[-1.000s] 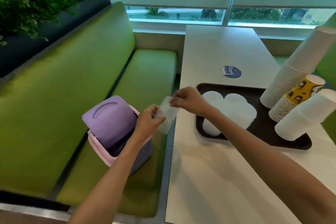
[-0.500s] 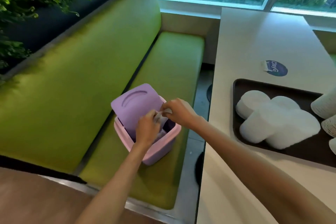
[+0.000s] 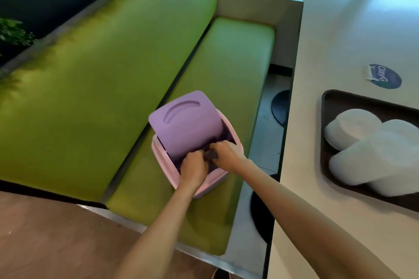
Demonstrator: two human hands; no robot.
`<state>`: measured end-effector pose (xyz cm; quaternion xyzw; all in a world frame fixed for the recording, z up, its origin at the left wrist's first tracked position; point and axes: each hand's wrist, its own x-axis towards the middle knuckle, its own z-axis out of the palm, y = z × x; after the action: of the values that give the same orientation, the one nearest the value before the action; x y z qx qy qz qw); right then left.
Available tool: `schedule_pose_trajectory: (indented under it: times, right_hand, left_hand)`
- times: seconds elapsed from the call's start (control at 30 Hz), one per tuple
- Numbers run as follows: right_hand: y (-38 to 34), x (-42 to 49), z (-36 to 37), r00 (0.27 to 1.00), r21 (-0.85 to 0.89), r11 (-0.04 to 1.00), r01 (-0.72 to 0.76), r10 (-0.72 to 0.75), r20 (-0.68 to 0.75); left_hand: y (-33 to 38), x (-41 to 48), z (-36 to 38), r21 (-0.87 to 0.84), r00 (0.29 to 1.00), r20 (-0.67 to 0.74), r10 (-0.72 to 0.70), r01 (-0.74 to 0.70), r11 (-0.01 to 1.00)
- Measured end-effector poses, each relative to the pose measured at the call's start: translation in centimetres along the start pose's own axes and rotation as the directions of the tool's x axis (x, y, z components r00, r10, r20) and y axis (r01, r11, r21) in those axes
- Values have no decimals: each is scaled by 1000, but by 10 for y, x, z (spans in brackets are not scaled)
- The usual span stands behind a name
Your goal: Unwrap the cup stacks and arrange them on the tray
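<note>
green bench [image 3: 113, 75] fills the left. pink bin [image 3: 216, 178] sits on its seat, purple lid [image 3: 186, 127] tilted up at the bin's 11 o'clock. your left grip [image 3: 193, 169] and right grip [image 3: 226, 154] are side by side at the bin mouth, fingers curled down inside. something dark sits between them; can't tell what it is or whether either grip holds it. tabletop [image 3: 340, 29] at the bin's 3 o'clock carries the dark tray [image 3: 326, 106]. white cup stacks [image 3: 362, 142] are on it, blurred, touching each other. blue sticker [image 3: 385, 78] at the tray's 12.

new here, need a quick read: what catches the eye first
The left hand and right hand dip into the pink bin on the green bench, by its raised purple lid. At right, white cup stacks sit on a dark tray on the table.
</note>
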<state>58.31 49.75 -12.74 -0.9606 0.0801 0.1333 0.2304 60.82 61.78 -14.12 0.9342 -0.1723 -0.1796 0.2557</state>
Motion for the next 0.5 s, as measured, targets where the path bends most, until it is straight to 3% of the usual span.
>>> schedule_pose_trajectory:
  times: [0.2,0.33,0.5]
  right_hand:
    - [4,2,9,998,9,1000,19,-19,58]
    - [5,-4,4,999,44,998,40,-39,-7]
    - [8,-17,-7,991,67,996,54,-45,-129]
  left_hand:
    - [-6,1,4,55,995,42,-89,87,995]
    - [-4,1,6,106,987,99,-125,115,988]
    - [11,-5,3,128,992,72,-101,91,988]
